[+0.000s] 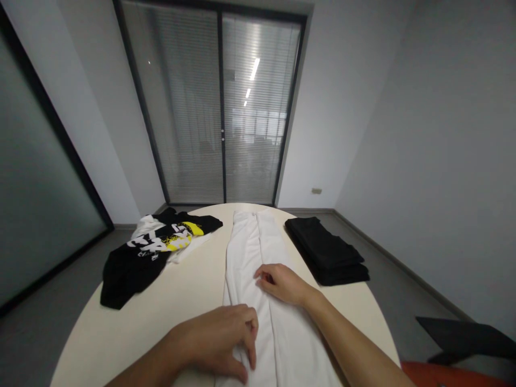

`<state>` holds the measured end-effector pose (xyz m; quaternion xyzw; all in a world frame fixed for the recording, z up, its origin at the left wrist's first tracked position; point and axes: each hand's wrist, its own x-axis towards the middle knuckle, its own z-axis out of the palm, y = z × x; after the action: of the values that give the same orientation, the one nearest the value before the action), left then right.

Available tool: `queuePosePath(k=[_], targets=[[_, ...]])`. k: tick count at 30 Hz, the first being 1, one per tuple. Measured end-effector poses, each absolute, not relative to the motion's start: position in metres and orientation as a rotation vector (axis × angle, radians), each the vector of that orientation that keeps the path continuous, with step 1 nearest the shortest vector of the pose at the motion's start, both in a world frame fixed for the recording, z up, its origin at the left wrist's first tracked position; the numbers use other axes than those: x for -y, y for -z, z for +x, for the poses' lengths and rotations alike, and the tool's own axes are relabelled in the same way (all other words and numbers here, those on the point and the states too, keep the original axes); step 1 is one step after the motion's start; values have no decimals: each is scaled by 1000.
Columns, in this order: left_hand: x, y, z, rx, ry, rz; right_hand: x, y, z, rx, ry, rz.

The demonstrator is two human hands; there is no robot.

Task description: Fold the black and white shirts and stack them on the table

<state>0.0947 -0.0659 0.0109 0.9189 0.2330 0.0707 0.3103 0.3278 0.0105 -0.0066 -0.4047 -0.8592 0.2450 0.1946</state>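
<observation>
Tabletop (187, 290) holds white garment (282, 330) and illegibly lettered shirt (153, 250).

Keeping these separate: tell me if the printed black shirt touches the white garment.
Apart. The head view shows bare tabletop between the printed black shirt and the white garment.

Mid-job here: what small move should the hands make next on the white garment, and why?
Probably smooth the white garment along its left side with the left hand, the right hand steadying it: creases show there, and both hands' fingers are over it.
</observation>
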Motion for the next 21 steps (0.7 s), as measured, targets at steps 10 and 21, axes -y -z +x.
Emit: queuePosePath(k=[10,21], targets=[[70,-21,95,-466,-172,2353,-10,8,328,2397,-698,-1144],[72,-16,102,-586,-104,2310,-12,9,329,2372,-752,-1134]])
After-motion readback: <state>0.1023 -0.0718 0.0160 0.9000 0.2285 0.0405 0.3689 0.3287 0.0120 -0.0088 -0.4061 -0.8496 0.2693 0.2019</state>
